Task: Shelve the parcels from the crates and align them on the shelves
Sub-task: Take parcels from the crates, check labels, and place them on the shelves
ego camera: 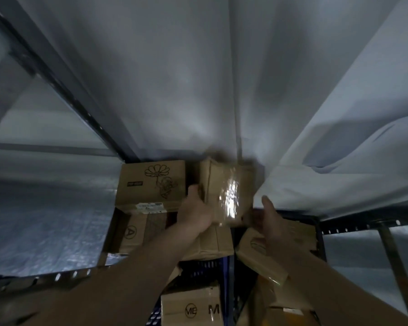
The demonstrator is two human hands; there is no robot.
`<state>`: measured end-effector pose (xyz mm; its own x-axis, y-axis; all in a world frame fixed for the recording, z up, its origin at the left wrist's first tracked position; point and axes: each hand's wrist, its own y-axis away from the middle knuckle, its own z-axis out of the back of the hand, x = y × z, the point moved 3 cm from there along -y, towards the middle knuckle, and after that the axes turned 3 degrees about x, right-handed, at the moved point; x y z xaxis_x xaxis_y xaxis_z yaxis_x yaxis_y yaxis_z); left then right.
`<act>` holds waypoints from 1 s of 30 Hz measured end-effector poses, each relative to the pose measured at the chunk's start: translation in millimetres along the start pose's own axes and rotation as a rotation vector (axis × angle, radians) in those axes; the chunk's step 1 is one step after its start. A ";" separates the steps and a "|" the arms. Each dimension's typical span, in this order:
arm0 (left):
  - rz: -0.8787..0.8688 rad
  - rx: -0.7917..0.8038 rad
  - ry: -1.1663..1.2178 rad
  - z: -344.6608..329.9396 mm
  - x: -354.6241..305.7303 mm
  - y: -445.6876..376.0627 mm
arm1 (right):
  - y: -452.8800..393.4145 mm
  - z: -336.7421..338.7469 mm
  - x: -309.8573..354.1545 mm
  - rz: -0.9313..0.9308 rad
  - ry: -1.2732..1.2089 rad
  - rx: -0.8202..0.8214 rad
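Observation:
A small cardboard parcel (224,191) with shiny clear tape is held up at shelf height between both hands. My left hand (194,211) grips its left lower edge, thumb up along the side. My right hand (267,217) is at its right lower corner, thumb raised; its fingers are hidden behind the parcel. To the left, a larger box with a flower drawing (151,184) stands on the shelf, close beside the held parcel. Below, more parcels (191,304) lie in dark blue crates (198,267).
A dark metal shelf upright (64,85) slants at the left. White sheeting (327,184) hangs over the shelf on the right, its edge touching the parcel's right side. A perforated shelf rail (363,225) runs right; another (57,277) runs lower left.

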<state>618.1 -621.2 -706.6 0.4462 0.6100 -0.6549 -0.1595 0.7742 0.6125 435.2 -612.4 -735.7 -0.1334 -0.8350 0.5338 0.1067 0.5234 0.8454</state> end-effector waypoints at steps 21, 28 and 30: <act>0.208 0.026 0.394 -10.8 75.6 46.5 | 31.1 -8.9 -58.0 0.168 0.201 0.224; 0.029 -0.132 0.281 -5.5 65.8 51.3 | 30.3 -7.3 -45.4 0.201 -0.089 0.192; 0.023 -0.149 0.242 -1.7 65.2 52.9 | 27.9 -4.4 -44.9 0.179 -0.178 0.172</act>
<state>637.2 -540.2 -717.7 0.2205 0.6362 -0.7393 -0.3025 0.7652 0.5683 448.5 -561.0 -736.1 -0.2994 -0.6920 0.6569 -0.0220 0.6933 0.7203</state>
